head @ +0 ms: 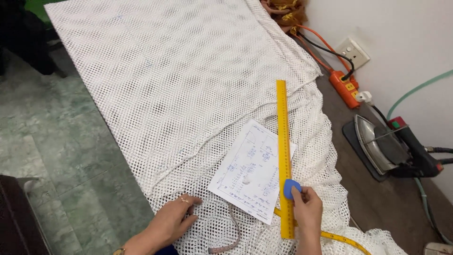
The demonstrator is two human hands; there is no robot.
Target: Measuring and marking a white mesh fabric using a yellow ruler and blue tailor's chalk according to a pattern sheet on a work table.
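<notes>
1. The left hand (173,218) is pressing flat on the white mesh fabric (179,80) at about 7 o'clock, fingers together and holding nothing; if that pressure is easing, the loose mesh could be creeping and bunching across the worktop (377,198).
2. The paper sheet (250,172) is lying unweighted at 6 o'clock, partly under the yellow ruler (283,156), so a nudge could be shifting it.
3. The right hand (306,210) is sitting at 5 o'clock, fingers clamped on the blue chalk (290,188) against the ruler's edge; nothing is pinning the ruler, so it could be pivoting and skewing a line.
4. The iron (382,144), at 3 o'clock, is resting near the fabric's edge, risking scorching if hot.
</notes>
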